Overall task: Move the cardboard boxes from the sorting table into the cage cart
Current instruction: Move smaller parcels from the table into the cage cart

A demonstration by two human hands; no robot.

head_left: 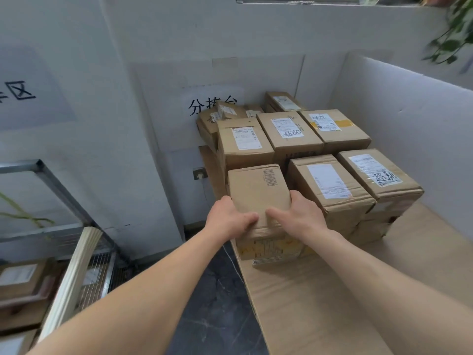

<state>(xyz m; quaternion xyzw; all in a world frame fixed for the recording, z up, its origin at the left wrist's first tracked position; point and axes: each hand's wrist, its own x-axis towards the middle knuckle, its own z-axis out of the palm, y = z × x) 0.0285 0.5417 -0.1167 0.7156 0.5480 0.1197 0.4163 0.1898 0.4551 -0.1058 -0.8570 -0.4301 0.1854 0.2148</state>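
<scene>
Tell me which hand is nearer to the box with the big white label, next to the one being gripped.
Right. The right hand grips the near right corner of the barcode box, just beside the white-label box. The left hand holds the opposite corner, farther off.

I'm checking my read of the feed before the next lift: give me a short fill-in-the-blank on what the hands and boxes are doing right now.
1. Both hands, left hand and right hand, grip the same ____.
2. The gripped box bears a printed ____ near its top right corner and no white label.
3. That box rests on top of another ____, not directly on the sorting table.
4. The cage cart stands to the person's ____.

Missing words: box; barcode; box; left
</scene>
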